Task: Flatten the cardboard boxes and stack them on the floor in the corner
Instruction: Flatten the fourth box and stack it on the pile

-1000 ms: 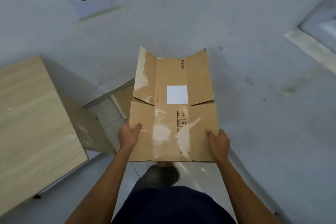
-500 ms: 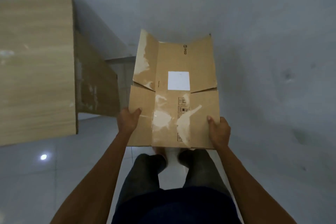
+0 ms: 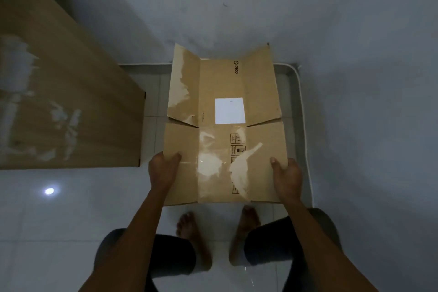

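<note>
Nearest, bent knees in dark trousers (image 3: 170,256) and two bare feet (image 3: 192,232) planted on the white tiled floor (image 3: 71,220). A bright light reflection (image 3: 49,191) on the tiles off to the left. Both forearms stretched forward past the toes.

Left grip (image 3: 163,170) pinching the left edge of the flattened cardboard box (image 3: 220,83), thumb on top, fingers tucked underneath out of sight. Right grip (image 3: 288,178) pinching the right edge the same way, thumb laid on the top face.

Box held lengthwise, near end above the toes, far end towards the corner of the room. Cannot tell whether the far end touches the floor. On the top face, pale torn tape patches, printed handling marks, a white label (image 3: 230,110) past the middle fold, and the word PICO near the far edge. Far flaps splayed slightly upward on either side.

To the left, a wooden cabinet (image 3: 59,90) with whitish scuffs, near the box but apart. Along the foot of the right wall, a white cable (image 3: 305,137). Farthest, grey walls (image 3: 237,7) meeting at the corner.
</note>
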